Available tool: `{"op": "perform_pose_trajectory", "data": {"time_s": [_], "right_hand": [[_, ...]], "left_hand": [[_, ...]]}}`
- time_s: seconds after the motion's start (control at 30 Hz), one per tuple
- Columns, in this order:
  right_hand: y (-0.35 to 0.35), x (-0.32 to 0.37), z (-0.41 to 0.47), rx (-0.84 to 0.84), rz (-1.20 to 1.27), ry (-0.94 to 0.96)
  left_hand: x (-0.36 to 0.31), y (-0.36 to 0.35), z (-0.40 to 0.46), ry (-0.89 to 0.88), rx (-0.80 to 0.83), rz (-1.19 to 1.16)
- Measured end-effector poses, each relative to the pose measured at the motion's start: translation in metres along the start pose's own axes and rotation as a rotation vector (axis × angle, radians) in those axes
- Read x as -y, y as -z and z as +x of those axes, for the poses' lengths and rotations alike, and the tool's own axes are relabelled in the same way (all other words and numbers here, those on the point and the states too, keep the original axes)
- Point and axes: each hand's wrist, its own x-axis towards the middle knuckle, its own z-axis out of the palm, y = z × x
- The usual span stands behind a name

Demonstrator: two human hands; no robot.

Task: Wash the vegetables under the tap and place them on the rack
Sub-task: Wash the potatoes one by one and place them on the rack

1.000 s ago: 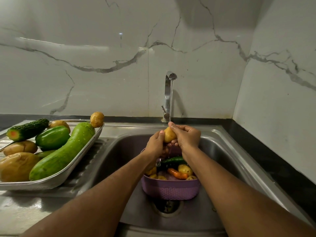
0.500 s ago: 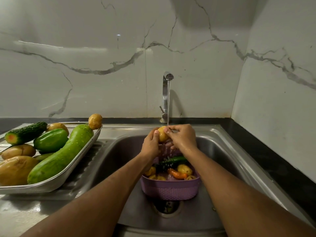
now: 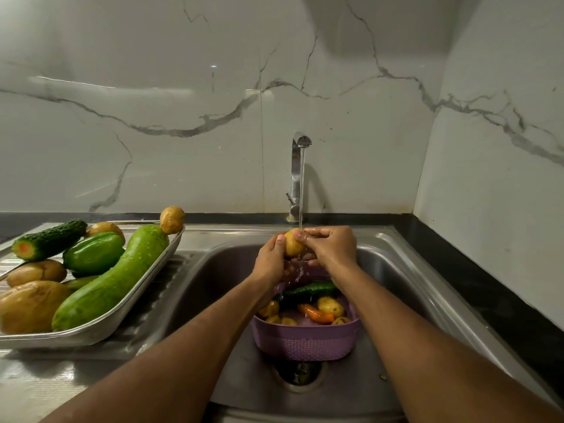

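Gripping one potato (image 3: 293,246) mid-basin, both hands (image 3: 331,245) sit apart from sink (image 3: 393,254) rims.

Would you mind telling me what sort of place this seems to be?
Most likely a home kitchen: a steel sink with a running tap, marble-look wall tiles, and a metal rack of washed vegetables on the drainboard.

Potato (image 3: 293,245) now directly under tap (image 3: 297,175) stream, water hitting its top; a second ago sat just right of the stream. Lifted slightly relative to purple basket (image 3: 308,340), closer to back edge of sink (image 3: 396,270). Left hand (image 3: 270,264) rotated round potato, thumb up on its left side. Right hand (image 3: 331,247) fingers shifted over its top right, rubbing.
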Motion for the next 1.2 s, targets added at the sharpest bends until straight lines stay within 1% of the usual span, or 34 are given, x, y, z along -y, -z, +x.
{"op": "perform_pose_trajectory", "data": {"time_s": [0.1,0.2,0.27,0.4,0.43,0.53,0.6,0.7,0.73,0.8,0.87,0.93,1.0,1.1,1.2], "right_hand": [[0.0,-0.002,0.001,-0.055,-0.046,0.042],[-0.004,-0.002,-0.001,-0.063,-0.041,0.088],[-0.006,-0.003,0.001,-0.02,-0.033,0.11],[0.002,-0.004,0.002,0.127,-0.014,0.103],[0.004,-0.006,0.002,0.119,-0.024,0.092],[0.005,-0.01,0.002,0.0,-0.073,0.082],[0.004,-0.008,0.001,-0.049,-0.097,0.073],[0.004,-0.002,-0.003,-0.127,-0.238,0.18],[0.004,-0.001,-0.003,-0.137,-0.252,0.212],[0.001,0.0,-0.005,-0.101,-0.245,0.253],[-0.004,-0.001,-0.004,-0.023,-0.225,0.268],[-0.005,0.0,-0.002,0.045,-0.201,0.25],[-0.006,-0.001,-0.001,0.071,-0.196,0.221],[-0.007,-0.001,-0.002,0.026,-0.273,0.227],[-0.007,0.001,-0.009,-0.107,-0.425,0.327]], "left_hand": [[0.001,-0.003,0.0,-0.004,-0.006,0.024],[-0.001,-0.004,0.0,-0.013,-0.014,0.028],[-0.002,-0.002,0.001,-0.013,-0.009,0.032],[-0.002,0.002,-0.001,-0.039,0.018,0.066],[-0.001,0.002,0.0,-0.046,0.017,0.08],[0.001,-0.001,0.0,-0.052,0.022,0.095],[0.001,-0.003,0.0,-0.059,0.014,0.095],[0.001,-0.004,0.001,-0.063,-0.001,0.104],[0.001,-0.004,0.001,-0.07,-0.001,0.103],[0.0,-0.003,0.001,-0.081,-0.003,0.09],[-0.001,-0.002,0.001,-0.091,-0.008,0.083],[0.0,0.0,0.0,-0.106,-0.019,0.077],[0.0,0.001,0.0,-0.123,-0.019,0.088],[-0.001,0.0,-0.004,-0.117,-0.029,0.073],[0.0,-0.002,-0.004,-0.108,-0.059,0.074]]}}
